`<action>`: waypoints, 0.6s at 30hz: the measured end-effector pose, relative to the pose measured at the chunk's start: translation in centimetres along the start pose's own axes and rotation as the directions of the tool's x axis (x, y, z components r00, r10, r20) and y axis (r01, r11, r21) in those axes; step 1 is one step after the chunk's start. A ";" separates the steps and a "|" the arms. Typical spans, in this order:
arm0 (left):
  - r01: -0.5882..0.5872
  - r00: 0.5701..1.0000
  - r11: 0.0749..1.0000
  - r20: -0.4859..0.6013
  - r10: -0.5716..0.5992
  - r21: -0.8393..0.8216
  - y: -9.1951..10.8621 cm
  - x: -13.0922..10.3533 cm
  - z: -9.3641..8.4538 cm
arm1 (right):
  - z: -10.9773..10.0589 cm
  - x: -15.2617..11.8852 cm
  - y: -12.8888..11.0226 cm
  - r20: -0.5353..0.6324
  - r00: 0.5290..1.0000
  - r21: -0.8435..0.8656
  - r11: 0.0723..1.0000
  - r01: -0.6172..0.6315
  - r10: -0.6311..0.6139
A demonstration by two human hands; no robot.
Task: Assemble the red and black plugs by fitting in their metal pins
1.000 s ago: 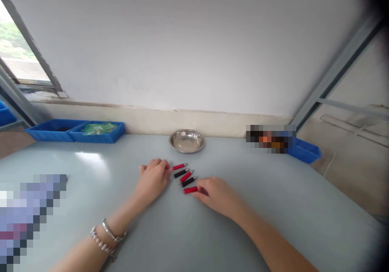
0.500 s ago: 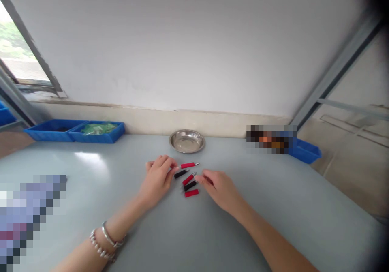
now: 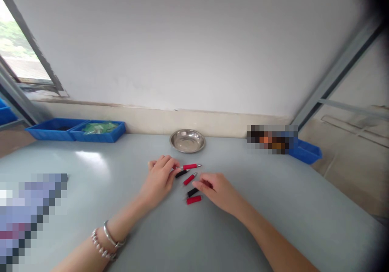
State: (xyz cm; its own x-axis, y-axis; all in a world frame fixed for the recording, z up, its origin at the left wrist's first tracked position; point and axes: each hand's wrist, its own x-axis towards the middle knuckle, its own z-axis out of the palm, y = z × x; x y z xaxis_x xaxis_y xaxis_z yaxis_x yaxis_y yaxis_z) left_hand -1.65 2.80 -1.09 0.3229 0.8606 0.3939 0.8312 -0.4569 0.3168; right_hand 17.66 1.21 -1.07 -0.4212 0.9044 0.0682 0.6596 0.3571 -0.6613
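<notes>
My left hand (image 3: 159, 176) is closed, thumb and fingers pinching the pale end of a red-gripped pen (image 3: 190, 166) whose metal tip points right. Just below that lies a black-gripped pen piece (image 3: 181, 173), partly hidden by the left fingertips. A red pen piece (image 3: 190, 178) rests slanted between both hands. My right hand (image 3: 216, 189) has its fingers curled, with the thumb over the upper end of another black pen piece (image 3: 192, 192); that end is hidden. Nearest me is a short red pen piece (image 3: 193, 200), lying apart from the hands.
Beyond the hands, a round steel dish (image 3: 187, 141) stands near the wall. Two blue bins (image 3: 97, 136) sit at the back left, one holding green and clear plastic. Another blue bin (image 3: 306, 151) is at the back right beside a blurred-out patch. A pixelated item lies on the left.
The lower black and red pen pieces have slid toward me, away from the slanted red one. My left hand and its red pen have shifted slightly right.
</notes>
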 end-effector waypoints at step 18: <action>-0.003 1.000 1.000 -0.005 0.003 0.007 0.1 -0.1 0.2 | 0.4 -0.4 -0.1 0.094 0.994 -0.195 0.978 0.071 -0.053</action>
State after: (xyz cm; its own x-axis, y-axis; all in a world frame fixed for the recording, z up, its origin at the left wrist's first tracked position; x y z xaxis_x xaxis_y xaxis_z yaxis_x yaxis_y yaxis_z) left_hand -1.54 2.68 -1.28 0.3230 0.8579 0.3996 0.8332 -0.4580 0.3100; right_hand 17.55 0.71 -1.29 -0.5126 0.8580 0.0329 0.7367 0.4592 -0.4964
